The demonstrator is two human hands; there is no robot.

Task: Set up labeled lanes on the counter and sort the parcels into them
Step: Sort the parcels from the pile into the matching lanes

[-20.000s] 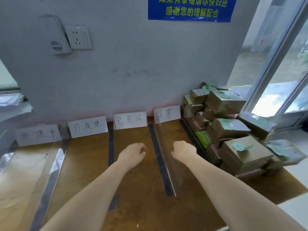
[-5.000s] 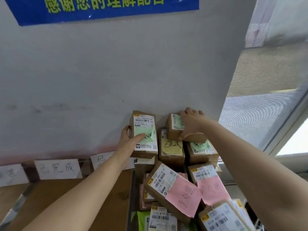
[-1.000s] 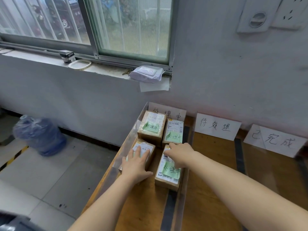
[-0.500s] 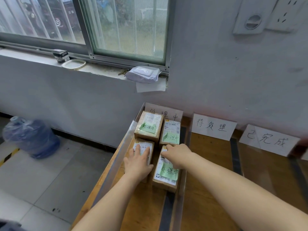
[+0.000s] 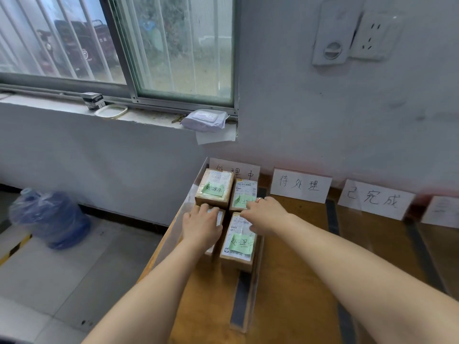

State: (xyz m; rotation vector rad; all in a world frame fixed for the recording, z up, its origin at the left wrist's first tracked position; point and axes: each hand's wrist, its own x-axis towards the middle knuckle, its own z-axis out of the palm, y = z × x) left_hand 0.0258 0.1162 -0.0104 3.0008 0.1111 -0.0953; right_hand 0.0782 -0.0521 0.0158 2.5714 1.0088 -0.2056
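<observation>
Several small brown parcels with green sticky notes sit in the leftmost lane of the wooden counter (image 5: 293,281). Two stand at the back: a parcel (image 5: 214,188) on the left and a parcel (image 5: 244,196) on the right. My left hand (image 5: 201,228) lies flat with straight fingers on the front left parcel (image 5: 219,217), hiding most of it. My right hand (image 5: 264,216) rests on the far end of the front right parcel (image 5: 239,242). White handwritten lane cards lean on the wall: the first card (image 5: 234,170), the second card (image 5: 300,186), the third card (image 5: 375,198).
Dark tape strips (image 5: 239,301) divide the lanes. The counter's left edge drops to a tiled floor with a blue water jug (image 5: 49,217). A windowsill (image 5: 139,117) holds a wipes pack (image 5: 205,119). A fourth card (image 5: 442,212) shows at the right edge.
Both hands slid the two front parcels a little toward the wall, closing on the back pair. The view has shifted slightly.
</observation>
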